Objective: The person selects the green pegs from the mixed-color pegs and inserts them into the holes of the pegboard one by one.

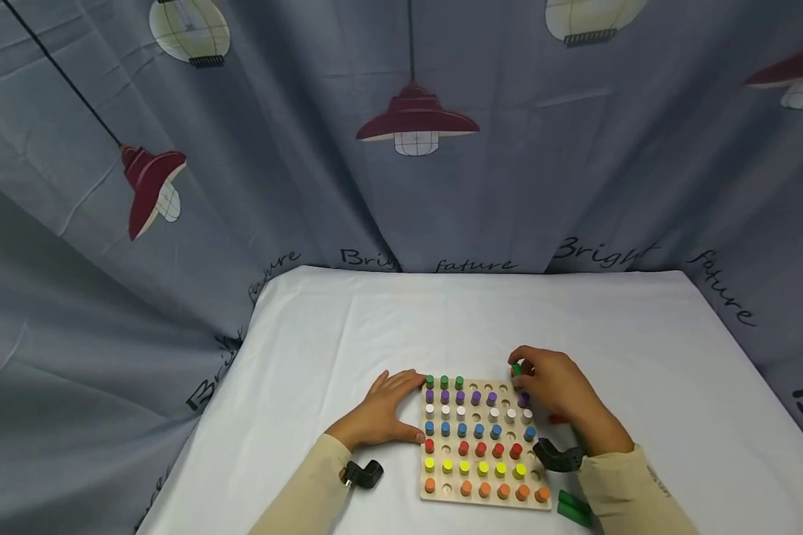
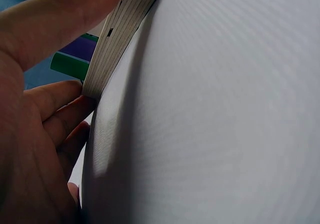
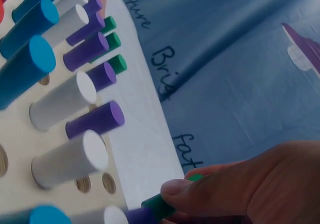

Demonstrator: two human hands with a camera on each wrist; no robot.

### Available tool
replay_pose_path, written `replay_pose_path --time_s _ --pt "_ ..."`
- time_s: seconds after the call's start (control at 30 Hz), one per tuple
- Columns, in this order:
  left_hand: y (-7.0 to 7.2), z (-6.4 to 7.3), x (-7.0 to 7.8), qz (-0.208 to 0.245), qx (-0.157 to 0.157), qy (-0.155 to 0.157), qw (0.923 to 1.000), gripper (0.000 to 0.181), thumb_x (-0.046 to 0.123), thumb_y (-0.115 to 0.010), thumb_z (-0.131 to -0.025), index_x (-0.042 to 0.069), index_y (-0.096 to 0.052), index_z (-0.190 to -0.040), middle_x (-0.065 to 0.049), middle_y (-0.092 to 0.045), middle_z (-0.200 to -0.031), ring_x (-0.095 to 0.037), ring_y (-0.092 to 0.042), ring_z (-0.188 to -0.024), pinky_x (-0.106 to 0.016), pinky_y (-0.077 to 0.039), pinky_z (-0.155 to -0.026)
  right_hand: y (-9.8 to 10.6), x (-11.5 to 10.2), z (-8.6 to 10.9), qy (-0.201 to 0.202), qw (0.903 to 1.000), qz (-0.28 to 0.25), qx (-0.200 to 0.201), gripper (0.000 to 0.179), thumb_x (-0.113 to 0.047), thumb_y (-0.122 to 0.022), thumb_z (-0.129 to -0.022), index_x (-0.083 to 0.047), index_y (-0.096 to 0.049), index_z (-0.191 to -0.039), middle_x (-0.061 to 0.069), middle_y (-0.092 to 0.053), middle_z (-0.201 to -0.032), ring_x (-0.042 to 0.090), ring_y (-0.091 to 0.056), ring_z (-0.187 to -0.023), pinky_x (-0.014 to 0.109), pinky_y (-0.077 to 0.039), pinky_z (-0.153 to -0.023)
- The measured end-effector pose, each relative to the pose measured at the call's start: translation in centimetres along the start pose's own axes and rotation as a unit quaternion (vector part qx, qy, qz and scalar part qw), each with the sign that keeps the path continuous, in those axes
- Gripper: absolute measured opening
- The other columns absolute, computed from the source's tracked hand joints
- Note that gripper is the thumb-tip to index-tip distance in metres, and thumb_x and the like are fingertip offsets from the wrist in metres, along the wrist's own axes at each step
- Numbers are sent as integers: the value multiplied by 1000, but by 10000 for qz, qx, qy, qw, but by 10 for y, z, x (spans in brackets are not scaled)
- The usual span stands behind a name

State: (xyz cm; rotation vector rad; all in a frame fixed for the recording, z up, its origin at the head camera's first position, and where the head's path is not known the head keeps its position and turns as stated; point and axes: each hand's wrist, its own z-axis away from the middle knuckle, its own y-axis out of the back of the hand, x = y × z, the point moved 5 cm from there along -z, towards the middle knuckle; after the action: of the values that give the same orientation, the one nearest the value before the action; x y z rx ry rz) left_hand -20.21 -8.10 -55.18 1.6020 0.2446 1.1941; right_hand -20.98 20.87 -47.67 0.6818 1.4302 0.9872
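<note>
The right hand pinches a green peg by the board's far right corner. The left hand has its fingers straight and spread, touching the board's left edge. The hands are apart. The board lies on the white worktop, well away from its far edge, full of colored pegs. Past that edge hangs a gray curtain.

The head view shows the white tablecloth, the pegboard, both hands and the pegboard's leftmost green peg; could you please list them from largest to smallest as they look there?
1. White tablecloth
2. Pegboard
3. Left hand and right hand: too alike to rank
4. Leftmost green peg
</note>
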Motion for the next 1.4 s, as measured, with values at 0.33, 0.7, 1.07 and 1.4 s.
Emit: replay_pose_path --time_s 0.33,0.7,1.07,1.4 --pt "0 2 -2 66 68 -30 10000 104 64 -77 -67 27 -29 -153 10 -32 -156 -11 -21 -148 -44 0 -124 -21 -13 -6 -13 9998 -186 -94 25 -13 -71 -87 -16 -66 -111 1 -67 -91 15 -59 -76 33 -54 -63" --pt "3 4 3 -3 51 -81 10000 104 64 -76 -68 25 -30 -153 5 -33 -156 -14 -22 -148 -48 -3 -124 -31 -37 -16 162 9996 -62 -210 20 -14 -70 -88 -17 -66 -108 0 -69 -91 12 -57 -71 31 -51 -63" --pt "3 3 4 2 30 -59 10000 104 64 -76 -68 25 -30 -153 4 -33 -156 -15 -23 -148 -49 -3 -124 -41 -48 -21 376 9991 -22 -184 20 -12 -71 -87 -18 -66 -105 -1 -70 -91 12 -58 -74 35 -54 -68" --pt "3 3 3 45 87 -65 9999 102 64 -76 -69 26 -31 -152 3 -33 -157 -15 -22 -148 -49 -3 -124 -44 -54 -22 465 9983 356 -10 20 -11 -72 -86 -20 -68 -103 -5 -68 -86 12 -59 -75 38 -56 -73"
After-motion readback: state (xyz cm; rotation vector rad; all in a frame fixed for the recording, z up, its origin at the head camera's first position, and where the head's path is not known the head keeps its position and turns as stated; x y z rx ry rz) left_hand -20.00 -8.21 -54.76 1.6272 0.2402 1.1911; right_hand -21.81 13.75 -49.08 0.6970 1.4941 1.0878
